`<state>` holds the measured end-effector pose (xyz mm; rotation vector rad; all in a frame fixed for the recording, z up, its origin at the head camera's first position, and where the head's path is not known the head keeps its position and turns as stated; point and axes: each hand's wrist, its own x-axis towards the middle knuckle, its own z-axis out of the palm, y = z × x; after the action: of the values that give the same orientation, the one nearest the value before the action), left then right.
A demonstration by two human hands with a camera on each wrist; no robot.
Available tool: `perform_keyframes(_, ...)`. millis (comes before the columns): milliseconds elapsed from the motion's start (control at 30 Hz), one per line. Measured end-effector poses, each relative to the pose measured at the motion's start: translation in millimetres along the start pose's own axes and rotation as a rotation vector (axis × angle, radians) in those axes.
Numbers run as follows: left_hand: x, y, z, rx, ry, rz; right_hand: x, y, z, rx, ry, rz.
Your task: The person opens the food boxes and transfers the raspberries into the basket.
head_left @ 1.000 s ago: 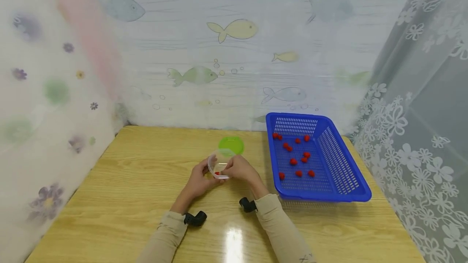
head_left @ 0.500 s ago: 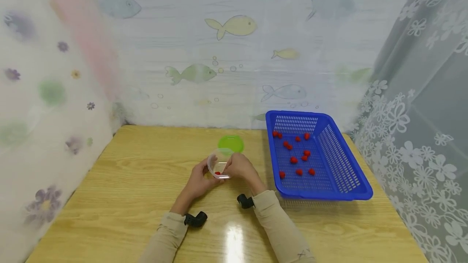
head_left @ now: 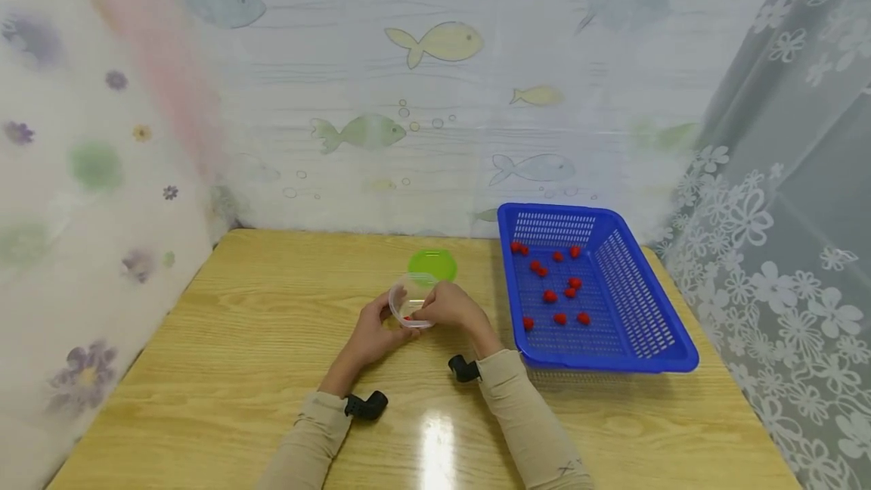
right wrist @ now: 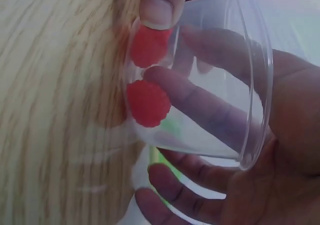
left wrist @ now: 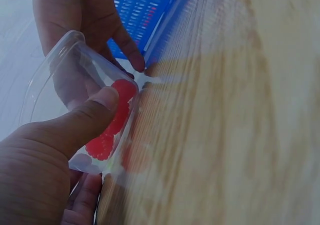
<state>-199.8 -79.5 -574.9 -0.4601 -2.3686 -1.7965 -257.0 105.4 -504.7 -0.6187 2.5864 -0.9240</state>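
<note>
Tilted toward me just above or on the table is a clear plastic tub (head_left: pixel 410 289), its rim facing up and right. My left hand (head_left: pixel 376 333) grips it, thumb pressing the outer wall near the base in the left wrist view. Inside lie red bumpy raspberries (right wrist: pixel 149 104), close to the tub's bottom. My right hand (head_left: pixel 454 308) reaches through the tub's mouth. Through the clear wall, one fairly straight finger (right wrist: pixel 200 99) touches between two raspberries, and no pinch on them shows. Its other fingers stay outside, under the tub.
On the right stands a blue slotted basket (head_left: pixel 656 301) with several scattered raspberries (head_left: pixel 550 296). A round green lid (head_left: pixel 441 265) lies behind the tub. The wooden table (head_left: pixel 258 308) extends to both sides, with patterned curtains (head_left: pixel 327 82) around its back.
The head view has shifted slightly. My left hand keeps its grip on the tub, and my right hand stays in its mouth, its fingers shifting only a little.
</note>
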Motion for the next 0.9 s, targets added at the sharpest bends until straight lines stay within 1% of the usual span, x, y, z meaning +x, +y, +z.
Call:
perform_keyframes(133, 0.8, -0.8, -0.3, 0.035, 0.002, 0.005, 2.2, -2.6, -0.8, -0.098, 0.019, -0.026)
perform_keyframes(200, 1.2, -0.8, -0.4, 0.032, -0.002, -0.01, 2.9, -4.0, -0.8, -0.135, 0.031, -0.021)
perform_keyframes(267, 1.4, -0.5, -0.2, 0.029, -0.01, -0.025, 3.1, -4.7, -0.6, -0.147, 0.036, -0.003)
perform_keyframes(400, 1.8, -0.1, 0.5, 0.013, -0.023, -0.038, 3.2, -2.7, -0.2, -0.132, 0.032, 0.03)
perform_keyframes(667, 2.9, -0.6, 2.0, 0.01, -0.026, -0.028, 1.1, -3.5, -6.3, -0.164, 0.007, 0.02)
perform_keyframes(800, 3.1, -2.7, 1.8, 0.003, -0.021, -0.022, 1.7, -0.8, -5.4, -0.126, -0.004, 0.021)
perform_keyframes(900, 2.8, -3.8, 1.3, 0.0, -0.018, -0.023, 2.2, 0.8, -2.8, -0.086, 0.004, 0.025)
